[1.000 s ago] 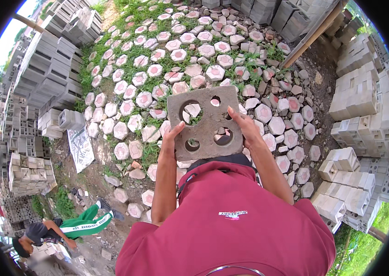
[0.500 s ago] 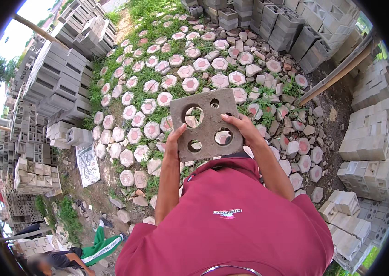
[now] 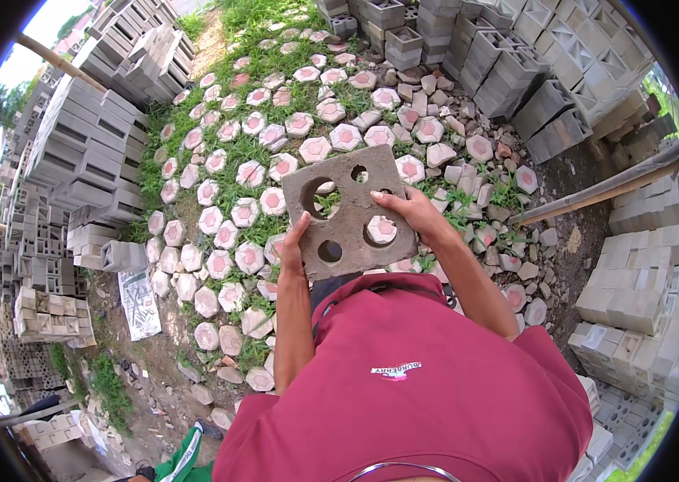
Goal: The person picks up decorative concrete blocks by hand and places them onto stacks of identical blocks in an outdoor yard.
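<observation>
A grey-brown concrete block point(image 3: 350, 215) with several round holes of different sizes through its broad face is held up in front of my waist. My left hand point(image 3: 293, 247) is closed on its left side, the thumb lying on the near face. On the right side my right hand point(image 3: 420, 217) grips it, the thumb reaching over the face beside a small hole. The fingers behind the block are hidden. Through the holes I see bits of the paved ground below.
Hexagonal pavers point(image 3: 249, 257) with pink centres lie in grass beneath. Stacks of hollow blocks stand left point(image 3: 86, 132) and right point(image 3: 624, 281). A wooden pole point(image 3: 596, 189) slants in from the right. A printed sheet point(image 3: 139, 305) lies on the left ground. A person's green trousers point(image 3: 183, 456) show at lower left.
My view has turned a little, so the ground and the left stacks slide leftward. The block tilts slightly, still in both hands. The person at lower left is now mostly out of view.
</observation>
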`<state>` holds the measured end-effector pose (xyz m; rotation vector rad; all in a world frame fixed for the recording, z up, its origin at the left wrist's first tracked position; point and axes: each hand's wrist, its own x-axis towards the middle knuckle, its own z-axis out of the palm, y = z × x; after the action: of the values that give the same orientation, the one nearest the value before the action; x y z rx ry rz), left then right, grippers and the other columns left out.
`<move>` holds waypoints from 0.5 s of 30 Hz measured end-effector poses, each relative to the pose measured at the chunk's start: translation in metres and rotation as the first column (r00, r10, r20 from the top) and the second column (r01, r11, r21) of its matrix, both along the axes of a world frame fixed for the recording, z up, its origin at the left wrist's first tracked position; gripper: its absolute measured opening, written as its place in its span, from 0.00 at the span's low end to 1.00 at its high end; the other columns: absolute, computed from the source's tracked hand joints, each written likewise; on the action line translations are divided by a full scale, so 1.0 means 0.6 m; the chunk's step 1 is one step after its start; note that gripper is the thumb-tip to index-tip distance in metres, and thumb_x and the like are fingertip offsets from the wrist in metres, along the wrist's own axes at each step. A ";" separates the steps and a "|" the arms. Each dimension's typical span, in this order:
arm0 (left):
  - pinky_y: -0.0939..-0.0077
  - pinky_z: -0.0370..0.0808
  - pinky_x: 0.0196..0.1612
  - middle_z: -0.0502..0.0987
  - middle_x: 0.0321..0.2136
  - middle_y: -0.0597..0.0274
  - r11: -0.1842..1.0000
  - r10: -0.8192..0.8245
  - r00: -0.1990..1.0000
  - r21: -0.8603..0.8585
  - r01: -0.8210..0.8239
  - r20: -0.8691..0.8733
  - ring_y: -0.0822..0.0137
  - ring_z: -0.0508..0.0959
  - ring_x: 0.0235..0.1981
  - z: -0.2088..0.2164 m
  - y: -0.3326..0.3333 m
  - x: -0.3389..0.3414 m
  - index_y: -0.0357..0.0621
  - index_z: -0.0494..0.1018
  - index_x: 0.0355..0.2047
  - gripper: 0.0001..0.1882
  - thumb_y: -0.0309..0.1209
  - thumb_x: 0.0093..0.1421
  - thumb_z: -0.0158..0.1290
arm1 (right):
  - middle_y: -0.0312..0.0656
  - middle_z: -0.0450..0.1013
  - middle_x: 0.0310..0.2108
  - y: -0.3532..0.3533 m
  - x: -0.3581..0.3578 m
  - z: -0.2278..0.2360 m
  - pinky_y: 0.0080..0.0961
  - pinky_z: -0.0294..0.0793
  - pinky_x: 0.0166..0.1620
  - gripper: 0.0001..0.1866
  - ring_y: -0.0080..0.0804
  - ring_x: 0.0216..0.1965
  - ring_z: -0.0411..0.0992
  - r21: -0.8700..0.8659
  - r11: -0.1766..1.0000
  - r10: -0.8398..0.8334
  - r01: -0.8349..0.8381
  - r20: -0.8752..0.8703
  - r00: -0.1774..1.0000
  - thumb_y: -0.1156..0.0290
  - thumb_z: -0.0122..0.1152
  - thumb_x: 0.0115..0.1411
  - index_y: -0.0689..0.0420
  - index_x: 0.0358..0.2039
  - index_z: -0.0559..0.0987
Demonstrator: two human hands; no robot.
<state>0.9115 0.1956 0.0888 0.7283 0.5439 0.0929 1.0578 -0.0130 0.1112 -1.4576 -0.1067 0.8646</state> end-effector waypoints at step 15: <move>0.66 0.78 0.44 0.77 0.42 0.54 0.991 -0.110 0.994 0.074 0.109 0.008 0.61 0.80 0.39 -0.054 0.387 0.499 0.35 0.69 0.51 0.28 0.42 0.57 0.57 | 0.44 0.76 0.42 0.344 0.423 -0.027 0.25 0.76 0.42 0.30 0.27 0.39 0.75 -0.049 0.994 -0.101 0.097 -0.079 0.992 0.55 0.64 0.58 0.68 0.50 0.73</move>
<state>1.2109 0.4279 0.0563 0.8274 0.4893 0.0149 1.3115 0.1933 0.0949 -1.4558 0.0462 0.8484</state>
